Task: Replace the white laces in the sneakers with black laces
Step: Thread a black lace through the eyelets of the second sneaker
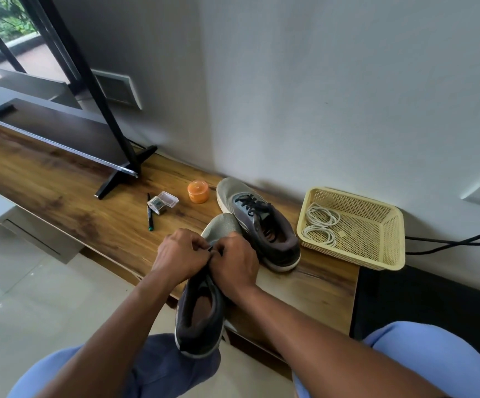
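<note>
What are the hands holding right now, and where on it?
Both the left hand and right hand pinch a thin black lace over the midfoot of the near grey sneaker; which part of the lace is hidden.

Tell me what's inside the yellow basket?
Inside the yellow basket lie two coiled white laces, one bundle behind the other, on its left side. The rest of its mesh floor shows bare. The near wall hides a thin strip of the floor behind it.
</note>
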Motion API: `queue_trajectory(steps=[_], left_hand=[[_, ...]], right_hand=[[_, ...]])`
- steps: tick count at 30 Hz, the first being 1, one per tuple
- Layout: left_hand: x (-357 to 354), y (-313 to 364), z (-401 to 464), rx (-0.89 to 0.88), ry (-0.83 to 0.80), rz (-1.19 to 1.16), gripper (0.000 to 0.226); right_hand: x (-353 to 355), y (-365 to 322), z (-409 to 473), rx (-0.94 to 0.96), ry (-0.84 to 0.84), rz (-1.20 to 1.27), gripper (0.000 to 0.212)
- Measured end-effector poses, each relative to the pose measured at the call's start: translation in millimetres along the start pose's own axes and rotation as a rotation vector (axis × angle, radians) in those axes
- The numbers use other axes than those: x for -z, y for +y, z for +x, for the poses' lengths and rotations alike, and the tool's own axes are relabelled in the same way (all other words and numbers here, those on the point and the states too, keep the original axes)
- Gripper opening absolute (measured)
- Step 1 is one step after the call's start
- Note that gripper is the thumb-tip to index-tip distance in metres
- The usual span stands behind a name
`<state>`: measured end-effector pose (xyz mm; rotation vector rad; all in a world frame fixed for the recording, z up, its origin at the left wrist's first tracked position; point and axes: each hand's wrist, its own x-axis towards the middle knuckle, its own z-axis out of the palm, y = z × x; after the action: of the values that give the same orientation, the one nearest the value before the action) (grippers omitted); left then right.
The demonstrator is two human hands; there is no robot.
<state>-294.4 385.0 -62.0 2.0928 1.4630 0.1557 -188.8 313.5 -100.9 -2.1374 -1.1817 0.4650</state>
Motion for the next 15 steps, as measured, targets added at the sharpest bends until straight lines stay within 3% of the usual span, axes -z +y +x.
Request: queue_trajectory(steps=[4, 8, 15], left_hand=[[-1.4, -5.6, 3.8, -0.008, -0.038, -0.024, 0.012], [-4.9, -14.9, 8.3, 0.103, 0.021, -0.172, 0.025], [-2.4, 0.2, 14.0, 0.119, 0.091, -0.062, 0.011]], right_hand=[[-1.5, 0.6, 0.1, 0.002, 0.015, 0.036, 0.020], [-0.4, 4.6, 5.5, 0.025, -0.019, 0.028, 0.018], [5.9, 7.5, 7.5, 0.097, -0.078, 0.005, 0.026]])
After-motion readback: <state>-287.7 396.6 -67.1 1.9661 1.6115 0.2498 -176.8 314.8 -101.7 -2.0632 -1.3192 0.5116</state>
